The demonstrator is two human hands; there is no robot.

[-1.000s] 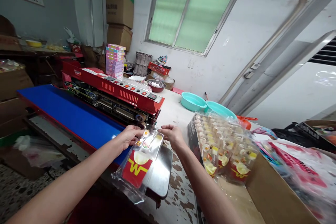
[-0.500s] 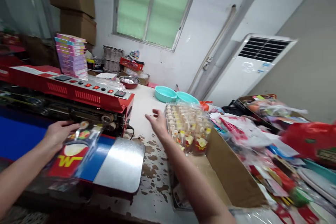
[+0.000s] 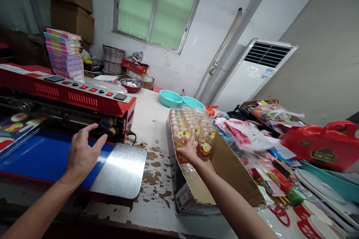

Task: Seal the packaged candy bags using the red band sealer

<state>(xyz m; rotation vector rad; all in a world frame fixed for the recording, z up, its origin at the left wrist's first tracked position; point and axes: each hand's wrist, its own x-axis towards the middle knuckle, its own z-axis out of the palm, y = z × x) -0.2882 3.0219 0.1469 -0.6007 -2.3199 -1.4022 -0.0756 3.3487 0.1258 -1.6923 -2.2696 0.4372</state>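
Note:
My left hand (image 3: 84, 153) hovers over the blue belt (image 3: 53, 153) of a red sealing machine (image 3: 84, 99), thumb and fingers apart, holding nothing. A clear package (image 3: 17, 130) with food pictures lies on the belt at the far left. My right hand (image 3: 188, 151) reaches into an open cardboard box (image 3: 232, 164), its fingers round the near end of a packet (image 3: 183, 140) in the front row. More filled packets (image 3: 206, 143) stand packed together at the box's back.
A metal plate (image 3: 122, 171) extends from the belt's right end. Teal basins (image 3: 170, 98) stand behind the box. Right of it lie plastic bags, red scissors (image 3: 280, 214), paper cups (image 3: 314, 227) and a red bag (image 3: 322, 143).
My left hand has let go of the package, which has moved left along the belt. My right hand has come down from beside the packets onto one in the box. The view has shifted slightly.

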